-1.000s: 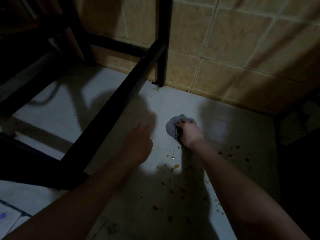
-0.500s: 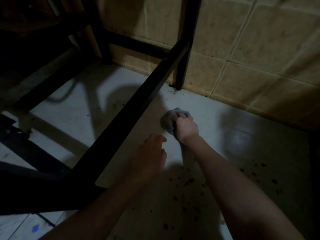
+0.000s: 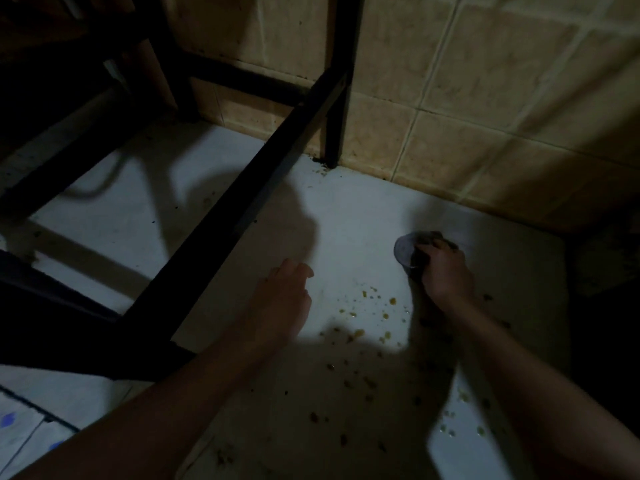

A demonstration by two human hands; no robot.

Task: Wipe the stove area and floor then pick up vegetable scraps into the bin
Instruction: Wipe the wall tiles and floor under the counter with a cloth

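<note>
Right hand grips a crumpled cloth (greyish, apparently) on smooth floor.

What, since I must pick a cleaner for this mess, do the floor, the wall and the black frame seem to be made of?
Floor: pale, smooth and faintly glossy where the light falls on it, so probably glazed tile or stone.
Wall: beige square tiles with visible grout lines and a mottled, dull face, so likely ceramic.
Black frame: straight square bars with an even dark coat, so probably painted metal, though wood is possible.
</note>
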